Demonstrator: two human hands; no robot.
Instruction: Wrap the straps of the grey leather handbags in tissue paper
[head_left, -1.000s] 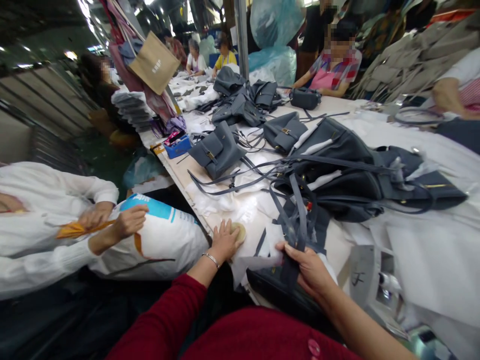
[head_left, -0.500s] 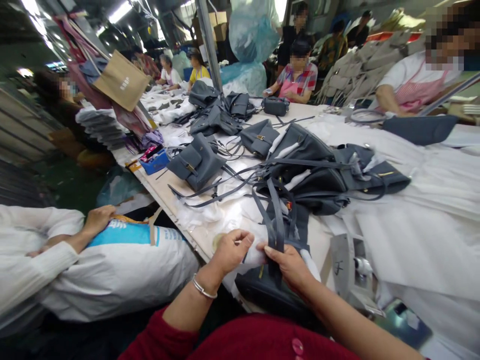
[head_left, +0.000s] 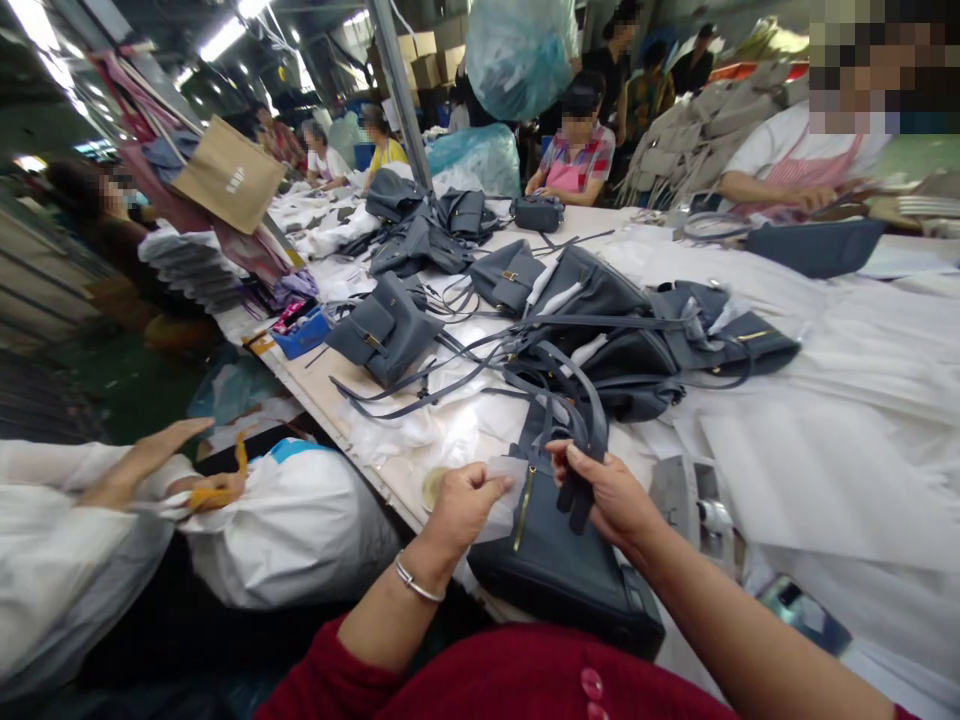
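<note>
Below my hands a dark blue-grey leather bag [head_left: 570, 570] lies on the table, a gold zip [head_left: 526, 508] showing on its face. My right hand [head_left: 611, 490] is closed around the bag's straps [head_left: 590, 400], whose dark ends hang below the fingers. My left hand [head_left: 469, 505] pinches a thin white translucent sheet [head_left: 502, 500] between thumb and fingers, left of the zip. A roll of tape [head_left: 433, 488] lies just behind the left hand, partly hidden by it.
More dark bags [head_left: 600, 320] with loose straps are heaped ahead. A grey metal device [head_left: 697, 510] and a phone [head_left: 806, 610] lie to the right. At left, a co-worker's hands hold a white sack [head_left: 292, 530]. A blue box [head_left: 301, 332] stands by the table edge.
My right hand has lifted the straps up and right, uncovering the bag's zip. A white sheet now shows in my left hand. The co-worker's sack has been gathered at its top.
</note>
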